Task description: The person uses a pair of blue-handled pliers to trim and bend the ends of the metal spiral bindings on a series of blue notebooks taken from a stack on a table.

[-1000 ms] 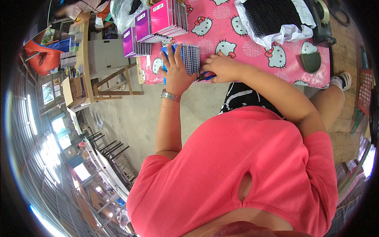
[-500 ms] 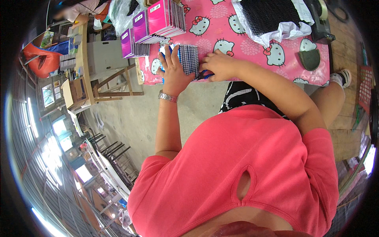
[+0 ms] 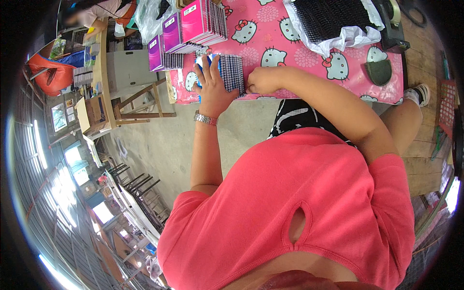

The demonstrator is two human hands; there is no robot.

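Observation:
My left hand [image 3: 213, 90] rests with spread fingers on a stack of blue-covered spiral notebooks [image 3: 232, 72] near the table's front edge. The dark coil bindings of the stack face right, toward my other hand. Just right of the coils, my right hand [image 3: 265, 80] is curled with its fingers bent together, low over the table. Whatever is in those fingers, if anything, is hidden from this view.
Pink and purple spiral notebooks [image 3: 198, 21] stand in stacks behind my left hand, on the pink patterned tablecloth [image 3: 270, 41]. Black binding coils [image 3: 331, 21] lie on white wrapping at far right, near a dark green pouch [image 3: 379, 72] and a tape dispenser [image 3: 394, 41].
My right hand has curled its fingers in. The blue and dark object that showed beneath it is no longer visible. My left hand stays on the stack.

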